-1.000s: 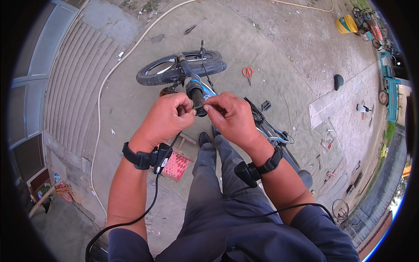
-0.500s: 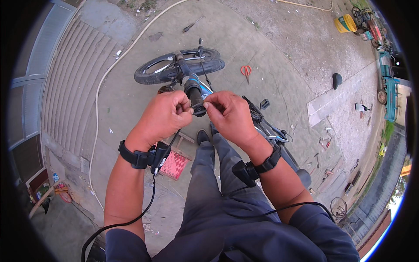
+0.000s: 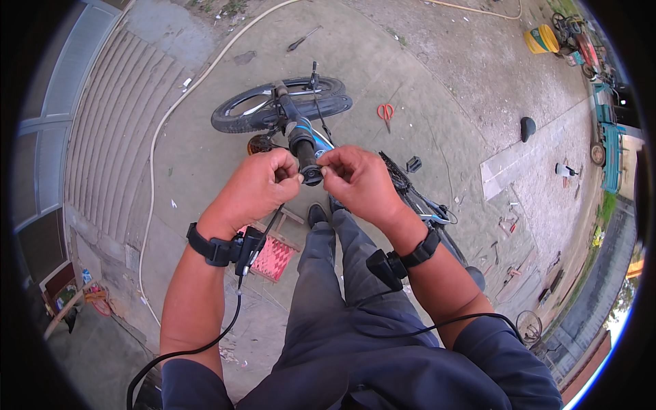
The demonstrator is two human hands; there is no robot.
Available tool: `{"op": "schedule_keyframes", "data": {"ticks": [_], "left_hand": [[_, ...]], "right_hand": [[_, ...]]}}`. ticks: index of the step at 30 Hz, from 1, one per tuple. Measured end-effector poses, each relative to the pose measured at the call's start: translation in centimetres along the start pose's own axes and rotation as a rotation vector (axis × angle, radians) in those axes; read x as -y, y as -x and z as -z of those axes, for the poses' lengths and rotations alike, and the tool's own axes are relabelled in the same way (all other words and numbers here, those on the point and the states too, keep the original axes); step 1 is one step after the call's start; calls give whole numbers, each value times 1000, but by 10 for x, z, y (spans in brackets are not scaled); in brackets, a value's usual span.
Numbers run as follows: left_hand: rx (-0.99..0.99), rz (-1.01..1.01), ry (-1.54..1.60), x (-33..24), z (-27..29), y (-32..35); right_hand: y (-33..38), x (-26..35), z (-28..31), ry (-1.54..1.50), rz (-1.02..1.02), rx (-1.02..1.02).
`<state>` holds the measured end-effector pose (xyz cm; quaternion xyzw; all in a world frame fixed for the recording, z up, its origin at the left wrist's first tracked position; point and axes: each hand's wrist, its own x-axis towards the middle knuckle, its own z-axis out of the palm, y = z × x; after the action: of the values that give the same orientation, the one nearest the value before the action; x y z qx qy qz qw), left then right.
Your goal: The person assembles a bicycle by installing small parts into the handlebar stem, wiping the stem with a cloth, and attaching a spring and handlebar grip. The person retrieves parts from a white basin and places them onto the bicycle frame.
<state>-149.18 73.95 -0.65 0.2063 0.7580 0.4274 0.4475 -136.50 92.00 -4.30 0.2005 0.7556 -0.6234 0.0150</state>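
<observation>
Left hand [image 3: 258, 183]: fingers curled in, thumb and forefinger pinching the near side rim of the black grip [image 3: 307, 154]. Right hand [image 3: 361, 180]: same pinch on the opposite side of that rim, other fingers bent. Any thin piece between the fingertips: cannot tell. Grip sits on the bicycle [image 3: 321, 142], end facing the person, between the hands, above the shoes [image 3: 317, 214]. Red-handled scissors [image 3: 387, 117] on ground, beyond right hand.

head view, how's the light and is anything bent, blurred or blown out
Head view: soft daylight, no hard shadows on the ground; steps bow at left; sky glares white at lower right; left hand and right hand look reasonably sharp.
</observation>
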Motion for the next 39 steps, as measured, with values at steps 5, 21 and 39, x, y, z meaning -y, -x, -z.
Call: {"op": "schedule_keyframes", "data": {"ticks": [5,21,39], "left_hand": [[24,55,122,5,-4,2],[32,9,-18,5,-4,0],[-84,-139,-479,-1,-3,-5]], "right_hand": [[6,-8,-6,-203,-121,33],[6,-11,-6,-186,-89,114],[1,-8,-12,249,261,2]]}}
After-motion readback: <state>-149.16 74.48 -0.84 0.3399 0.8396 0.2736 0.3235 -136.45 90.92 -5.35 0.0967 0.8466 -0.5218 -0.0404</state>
